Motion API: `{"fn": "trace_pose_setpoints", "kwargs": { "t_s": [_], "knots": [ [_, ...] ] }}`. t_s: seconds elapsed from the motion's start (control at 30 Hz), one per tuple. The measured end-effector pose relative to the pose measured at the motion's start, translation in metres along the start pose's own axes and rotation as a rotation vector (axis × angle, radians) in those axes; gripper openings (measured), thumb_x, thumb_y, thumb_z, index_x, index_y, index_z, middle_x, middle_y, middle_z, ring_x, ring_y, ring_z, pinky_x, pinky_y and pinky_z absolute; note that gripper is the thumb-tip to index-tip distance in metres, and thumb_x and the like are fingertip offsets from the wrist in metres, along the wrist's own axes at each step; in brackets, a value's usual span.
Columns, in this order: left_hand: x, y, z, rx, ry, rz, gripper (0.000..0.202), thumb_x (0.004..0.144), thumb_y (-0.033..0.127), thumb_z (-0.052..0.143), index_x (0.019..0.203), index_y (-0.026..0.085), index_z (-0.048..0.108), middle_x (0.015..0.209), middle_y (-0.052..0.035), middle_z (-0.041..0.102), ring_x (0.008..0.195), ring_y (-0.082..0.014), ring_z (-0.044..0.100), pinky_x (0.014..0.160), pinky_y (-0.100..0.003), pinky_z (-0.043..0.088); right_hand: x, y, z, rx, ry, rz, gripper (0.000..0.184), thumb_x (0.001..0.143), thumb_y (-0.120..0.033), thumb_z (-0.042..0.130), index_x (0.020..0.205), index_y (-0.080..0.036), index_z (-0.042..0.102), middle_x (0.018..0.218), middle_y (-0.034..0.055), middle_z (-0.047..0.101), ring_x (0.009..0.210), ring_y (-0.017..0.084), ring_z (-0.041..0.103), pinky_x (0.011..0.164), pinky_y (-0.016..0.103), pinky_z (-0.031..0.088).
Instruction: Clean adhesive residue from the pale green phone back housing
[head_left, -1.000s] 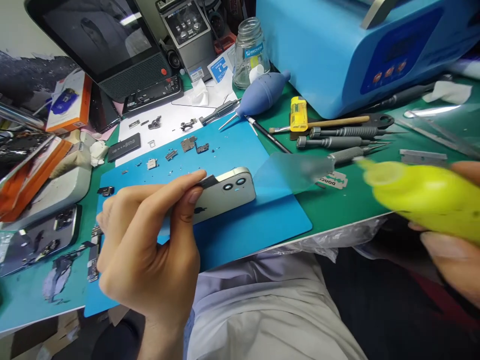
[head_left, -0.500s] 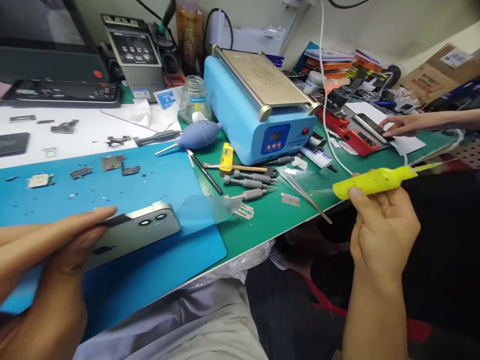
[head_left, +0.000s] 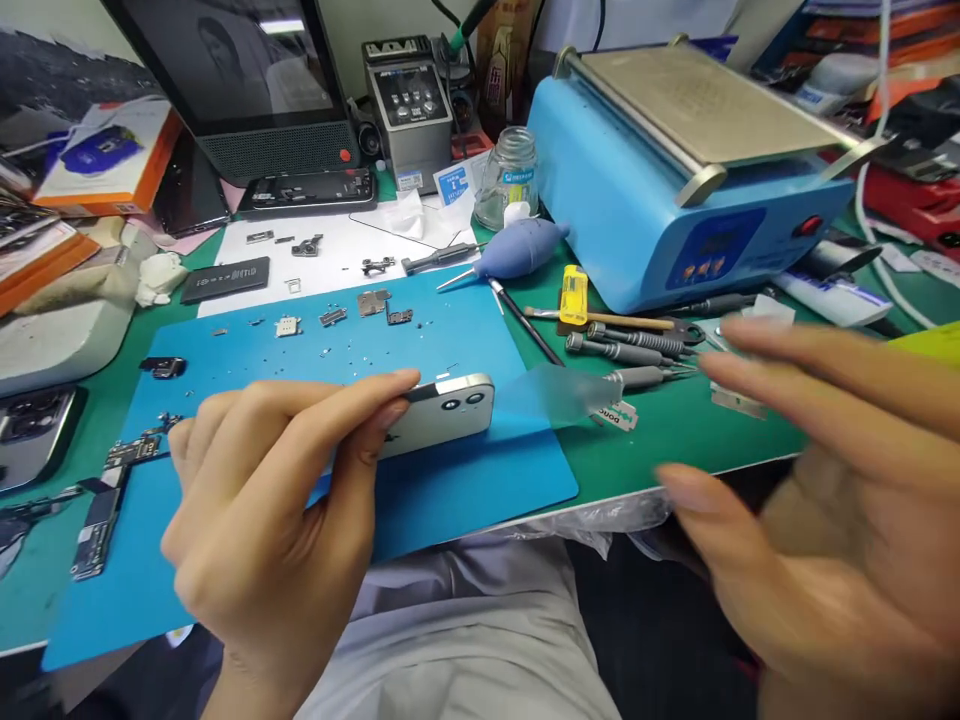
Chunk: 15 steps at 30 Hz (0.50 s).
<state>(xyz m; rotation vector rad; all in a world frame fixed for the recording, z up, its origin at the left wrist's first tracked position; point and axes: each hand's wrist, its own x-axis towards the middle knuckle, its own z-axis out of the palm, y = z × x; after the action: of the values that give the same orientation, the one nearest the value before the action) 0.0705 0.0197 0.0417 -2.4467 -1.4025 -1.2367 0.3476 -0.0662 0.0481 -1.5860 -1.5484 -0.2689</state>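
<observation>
My left hand (head_left: 277, 520) is closed on a white phone housing (head_left: 454, 405) with two camera lenses, thumb and fingers pinching its left part. It hovers back side up just above a blue mat (head_left: 465, 480). My right hand (head_left: 825, 520) is at the lower right, blurred by motion, with its fingers stretched out and apart and the thumb pointing left. A sliver of a yellow object (head_left: 934, 343) shows at the right edge behind those fingers; I cannot tell whether the hand touches it.
Small metal parts (head_left: 373, 302) lie scattered on the mat, and a logic board (head_left: 101, 500) lies at its left. A clear plastic sheet (head_left: 555, 395), a razor blade (head_left: 619, 418), screwdrivers (head_left: 630, 350), a blue air blower (head_left: 517, 248) and a blue heating machine (head_left: 675, 200) stand to the right.
My view has swung back left to the mat. My right hand, which gripped a yellow tool out to the right, is now spread and close to the camera. My left hand still holds the phone housing.
</observation>
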Motion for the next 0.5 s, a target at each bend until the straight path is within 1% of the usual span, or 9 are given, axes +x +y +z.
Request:
{"fn": "trace_pose_setpoints", "kwargs": {
  "t_s": [0.03,0.07,0.1,0.17,0.23,0.3,0.37,0.43,0.5],
  "knots": [
    [0.000,0.001,0.000,-0.001,-0.004,-0.013,0.038,0.117,0.020,0.065,0.143,0.043,0.079,0.106,-0.0011,0.077,0.095,-0.0250,0.065,0.089,-0.047,0.044,0.008,-0.010,0.006,0.043,-0.062,-0.066,0.066,0.104,-0.048,0.088,0.166,-0.040,0.065,0.168,0.0025,0.065,0.157,0.037,0.062,0.136,0.057,0.053],
    [0.000,0.002,0.000,-0.002,-0.006,-0.019,0.038,0.117,0.020,0.065,0.143,0.044,0.080,0.106,-0.0014,0.076,0.096,-0.0251,0.065,0.088,-0.047,0.044,0.017,-0.018,0.012,0.066,-0.136,-0.102,0.066,0.109,-0.045,0.084,0.170,-0.035,0.060,0.167,0.0027,0.066,0.156,0.033,0.063,0.132,0.051,0.057],
    [0.000,0.003,0.000,-0.006,0.004,-0.028,0.038,0.117,0.021,0.065,0.142,0.045,0.080,0.106,-0.0015,0.076,0.096,-0.0255,0.065,0.088,-0.048,0.043,0.026,-0.023,0.017,0.036,-0.214,-0.097,0.058,0.113,-0.042,0.079,0.167,-0.030,0.063,0.158,0.0029,0.073,0.148,0.028,0.069,0.130,0.044,0.058],
    [0.001,0.002,-0.001,-0.012,0.024,-0.024,0.039,0.116,0.023,0.067,0.143,0.048,0.080,0.105,-0.0009,0.076,0.095,-0.0261,0.066,0.085,-0.048,0.042,0.040,-0.027,0.027,0.029,-0.278,-0.105,0.043,0.112,-0.042,0.080,0.150,-0.022,0.075,0.138,0.0017,0.083,0.129,0.023,0.079,0.119,0.035,0.063],
    [0.001,-0.001,-0.001,-0.010,0.018,0.004,0.042,0.115,0.025,0.069,0.146,0.050,0.078,0.105,-0.0005,0.076,0.094,-0.0260,0.066,0.084,-0.047,0.042,0.048,-0.026,0.035,0.093,-0.326,-0.101,0.028,0.108,-0.038,0.086,0.130,-0.021,0.082,0.124,-0.0007,0.086,0.110,0.020,0.083,0.102,0.030,0.066],
    [0.002,-0.003,-0.001,-0.005,-0.012,0.023,0.043,0.115,0.025,0.069,0.148,0.050,0.077,0.107,-0.0006,0.076,0.094,-0.0256,0.065,0.085,-0.047,0.043,0.050,-0.025,0.041,0.166,-0.363,-0.081,0.014,0.106,-0.031,0.088,0.118,-0.024,0.084,0.115,-0.0045,0.087,0.096,0.017,0.083,0.086,0.028,0.064],
    [0.002,0.000,0.000,-0.012,0.011,-0.014,0.038,0.115,0.026,0.069,0.144,0.048,0.080,0.107,-0.0006,0.076,0.095,-0.0257,0.066,0.087,-0.048,0.045,0.048,-0.024,0.043,0.189,-0.370,-0.059,0.000,0.109,-0.026,0.084,0.110,-0.026,0.084,0.103,-0.0088,0.085,0.086,0.014,0.080,0.080,0.027,0.061],
    [0.001,0.007,0.001,-0.012,0.047,-0.084,0.033,0.116,0.026,0.068,0.137,0.047,0.083,0.107,-0.0002,0.076,0.097,-0.0259,0.068,0.090,-0.049,0.046,0.045,-0.025,0.043,0.176,-0.363,-0.071,0.009,0.114,-0.028,0.078,0.106,-0.028,0.084,0.095,-0.0106,0.083,0.084,0.012,0.079,0.080,0.027,0.059],
    [0.001,0.013,0.003,0.003,0.055,-0.121,0.029,0.117,0.027,0.068,0.133,0.045,0.084,0.107,-0.0001,0.077,0.099,-0.0257,0.070,0.093,-0.050,0.047,0.041,-0.026,0.042,0.133,-0.351,-0.109,0.014,0.117,-0.033,0.076,0.108,-0.027,0.084,0.096,-0.0095,0.083,0.086,0.013,0.078,0.080,0.029,0.057]
  ]
}}
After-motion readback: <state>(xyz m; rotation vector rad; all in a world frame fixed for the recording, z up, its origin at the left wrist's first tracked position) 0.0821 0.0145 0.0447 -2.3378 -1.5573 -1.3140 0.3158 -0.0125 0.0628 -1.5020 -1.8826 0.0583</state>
